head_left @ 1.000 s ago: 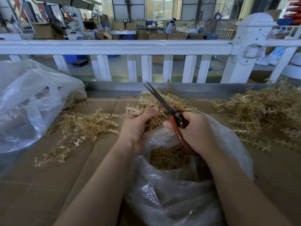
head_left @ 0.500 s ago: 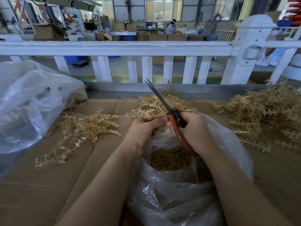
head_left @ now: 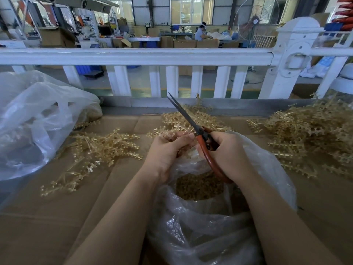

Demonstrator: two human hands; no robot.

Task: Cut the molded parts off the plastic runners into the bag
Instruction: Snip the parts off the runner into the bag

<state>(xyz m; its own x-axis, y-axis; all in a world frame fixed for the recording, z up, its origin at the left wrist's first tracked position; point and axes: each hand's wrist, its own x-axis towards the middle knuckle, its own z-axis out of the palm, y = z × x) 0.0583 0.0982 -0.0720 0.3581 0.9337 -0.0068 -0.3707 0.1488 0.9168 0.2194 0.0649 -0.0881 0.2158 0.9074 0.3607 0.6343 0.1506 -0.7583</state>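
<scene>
My left hand [head_left: 169, 150] grips a gold plastic runner [head_left: 168, 133] just above the mouth of the clear bag [head_left: 263, 169]. My right hand [head_left: 227, 152] holds red-handled scissors [head_left: 206, 150]; the dark blades point up and left, nearly together, their base beside my left fingertips. Cut gold parts [head_left: 198, 186] lie heaped inside the bag below both hands. The runner's lower end is hidden by my left fingers.
Loose gold runners lie in piles on the cardboard table [head_left: 47, 226]: a left pile [head_left: 95, 150], a middle one behind the hands [head_left: 191, 119] and a big right pile [head_left: 309, 136]. A second clear bag [head_left: 34, 121] sits far left. A white railing [head_left: 133, 56] borders the table's far edge.
My left hand has moved right and closer to the scissors with the runner. The scissor blades have come nearly together. The bag has stayed put.
</scene>
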